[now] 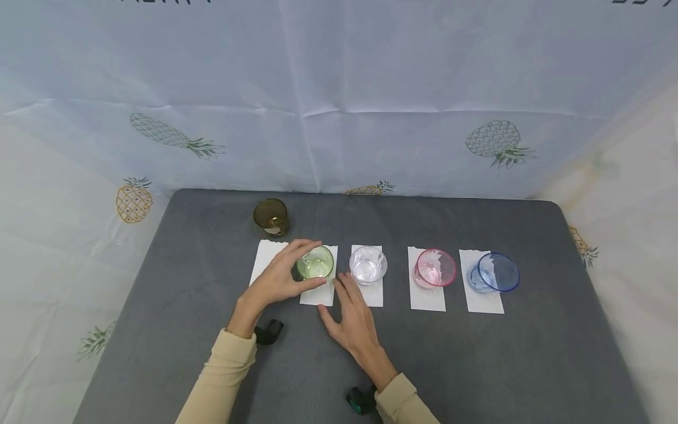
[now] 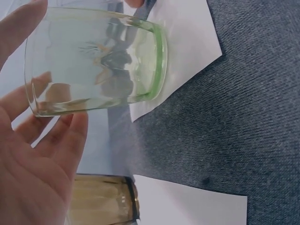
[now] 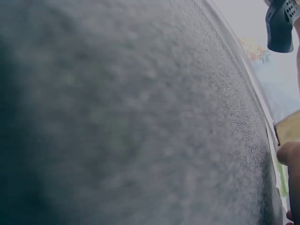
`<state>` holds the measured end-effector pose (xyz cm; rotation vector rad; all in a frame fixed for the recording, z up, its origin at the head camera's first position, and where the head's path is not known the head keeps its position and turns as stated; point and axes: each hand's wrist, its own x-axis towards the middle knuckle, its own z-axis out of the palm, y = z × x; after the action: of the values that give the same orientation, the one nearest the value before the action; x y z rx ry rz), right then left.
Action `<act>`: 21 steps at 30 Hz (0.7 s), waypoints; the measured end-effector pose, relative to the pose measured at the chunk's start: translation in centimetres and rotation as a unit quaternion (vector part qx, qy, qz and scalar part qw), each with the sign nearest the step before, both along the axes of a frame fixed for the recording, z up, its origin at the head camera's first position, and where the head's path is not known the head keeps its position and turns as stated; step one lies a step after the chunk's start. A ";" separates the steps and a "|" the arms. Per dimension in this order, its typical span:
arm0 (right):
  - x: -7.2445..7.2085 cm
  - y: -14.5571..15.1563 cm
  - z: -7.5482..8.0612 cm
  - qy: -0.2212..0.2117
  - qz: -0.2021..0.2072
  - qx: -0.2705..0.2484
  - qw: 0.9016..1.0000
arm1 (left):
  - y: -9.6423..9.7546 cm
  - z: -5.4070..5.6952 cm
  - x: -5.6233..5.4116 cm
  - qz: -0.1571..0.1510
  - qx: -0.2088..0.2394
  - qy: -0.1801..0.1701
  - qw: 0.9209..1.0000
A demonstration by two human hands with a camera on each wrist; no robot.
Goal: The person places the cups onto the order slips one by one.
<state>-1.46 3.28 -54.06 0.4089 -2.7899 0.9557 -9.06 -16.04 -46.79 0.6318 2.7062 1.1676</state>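
Observation:
My left hand (image 1: 275, 280) holds a pale green glass (image 1: 316, 262) near the rim, thumb on the near side and fingers on the far side. The glass's base meets a white paper (image 2: 187, 44) in the left wrist view. My right hand (image 1: 352, 321) is just to the right with fingers stretched forward, holding nothing. Its fingertips lie by the paper under a clear glass (image 1: 368, 265). In the right wrist view only part of that hand (image 3: 291, 161) shows at the right edge.
A brown glass (image 1: 271, 218) stands at the back left, behind another white paper (image 1: 263, 263). To the right, a pink glass (image 1: 434, 268) and a blue glass (image 1: 495, 272) stand on their own white papers. The grey table (image 1: 503, 365) meets a pineapple-print cloth (image 1: 328, 70) behind.

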 end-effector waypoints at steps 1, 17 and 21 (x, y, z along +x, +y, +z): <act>0.2 0.1 0.0 0.000 0.001 -0.005 1.000 | 0.0 0.0 0.0 -0.001 -0.001 0.001 1.000; 2.2 -0.5 2.5 0.046 0.038 -0.134 0.989 | -1.5 1.1 -0.9 -0.014 0.012 0.068 0.998; 2.3 -1.3 3.7 0.044 0.071 -0.169 0.982 | -3.5 2.6 -2.2 0.006 0.023 0.101 0.995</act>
<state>0.85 1.96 -50.34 0.5859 -2.4800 1.3783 -11.23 -19.59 -44.23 0.7805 2.8585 1.2351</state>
